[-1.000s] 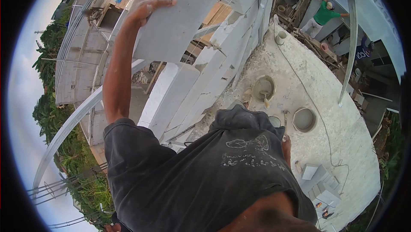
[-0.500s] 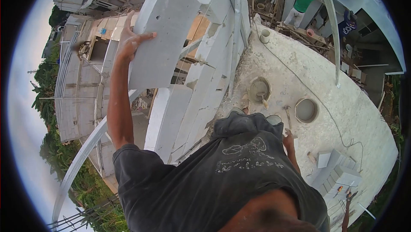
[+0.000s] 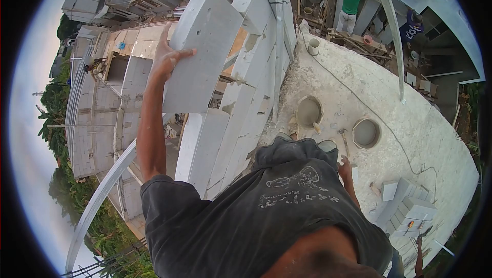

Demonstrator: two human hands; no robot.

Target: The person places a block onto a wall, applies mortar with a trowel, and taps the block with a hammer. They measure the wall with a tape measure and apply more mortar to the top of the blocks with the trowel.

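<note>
My left hand (image 3: 166, 58) grips the left edge of a large light-grey concrete block (image 3: 205, 52), thumb across its broad face and the other fingers along the side. That block stands tilted at the top of a block wall (image 3: 238, 119), its lower end right at the wall block below. My right hand (image 3: 345, 167) hangs by my right side with nothing in it, fingers loosely apart. Near it on the floor lies a hammer (image 3: 344, 142). A bucket of grey mix (image 3: 322, 108) with a tool in it stands close to my feet.
Another bucket (image 3: 378, 133) stands to the right, with a cable (image 3: 379, 111) running past it. Stacked blocks (image 3: 410, 209) sit at lower right, a person's arm (image 3: 419, 255) beside them. A metal post (image 3: 279, 47) stands against the wall. Further off, a person in green (image 3: 351, 3) works.
The block and my left hand have moved a little right and down in view, closer to the wall. My right hand stays low at my side.
</note>
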